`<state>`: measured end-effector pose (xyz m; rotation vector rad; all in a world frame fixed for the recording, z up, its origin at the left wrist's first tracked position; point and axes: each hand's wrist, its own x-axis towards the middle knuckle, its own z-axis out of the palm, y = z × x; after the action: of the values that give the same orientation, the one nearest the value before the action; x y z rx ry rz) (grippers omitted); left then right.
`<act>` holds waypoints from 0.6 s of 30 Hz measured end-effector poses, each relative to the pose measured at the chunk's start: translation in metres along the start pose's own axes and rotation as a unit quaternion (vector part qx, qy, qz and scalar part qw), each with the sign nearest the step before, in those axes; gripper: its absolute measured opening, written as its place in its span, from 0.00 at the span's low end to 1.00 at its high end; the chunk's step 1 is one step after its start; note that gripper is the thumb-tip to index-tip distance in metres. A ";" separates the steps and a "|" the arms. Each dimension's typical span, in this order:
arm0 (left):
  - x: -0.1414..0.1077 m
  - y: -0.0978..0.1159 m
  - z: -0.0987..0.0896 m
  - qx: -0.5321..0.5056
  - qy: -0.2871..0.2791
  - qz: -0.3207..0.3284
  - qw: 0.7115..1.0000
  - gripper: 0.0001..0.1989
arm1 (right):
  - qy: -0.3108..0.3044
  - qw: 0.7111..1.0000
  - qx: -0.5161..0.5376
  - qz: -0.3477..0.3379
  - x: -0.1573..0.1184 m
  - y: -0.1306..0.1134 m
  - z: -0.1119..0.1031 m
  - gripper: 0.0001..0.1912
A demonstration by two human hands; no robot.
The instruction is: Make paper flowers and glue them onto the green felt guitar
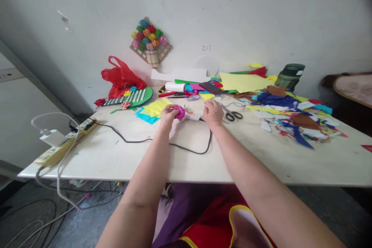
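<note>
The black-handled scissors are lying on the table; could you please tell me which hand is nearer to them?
The right. The right hand is just left of the scissors; the left hand is farther left, its fingers on the magenta paper.

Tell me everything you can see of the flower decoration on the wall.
The flower decoration is a bouquet of blue, green, red, orange, yellow and pink blooms, perhaps paper. They rise from a bundle of pale, wood-like sticks with darker bands, on a diamond-shaped lattice. It sits upright against the wall, above the table, touching nothing else.
</note>
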<state>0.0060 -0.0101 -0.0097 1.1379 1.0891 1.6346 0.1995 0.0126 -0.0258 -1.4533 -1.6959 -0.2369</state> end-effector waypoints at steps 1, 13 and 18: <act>-0.001 0.000 0.000 0.002 -0.006 0.001 1.000 0.16 | -0.001 1.000 0.004 -0.001 0.000 -0.002 -0.001 0.15; -0.006 0.006 0.003 0.033 -0.082 0.021 0.996 0.22 | -0.020 0.999 0.038 0.011 0.003 -0.004 -0.003 0.15; -0.006 0.006 0.004 0.013 -0.066 -0.014 0.998 0.26 | -0.037 0.997 0.068 0.015 0.004 -0.007 -0.002 0.15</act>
<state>0.0102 -0.0169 -0.0043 1.2238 1.0401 1.5046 0.1946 0.0120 -0.0196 -1.3991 -1.7129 -0.0506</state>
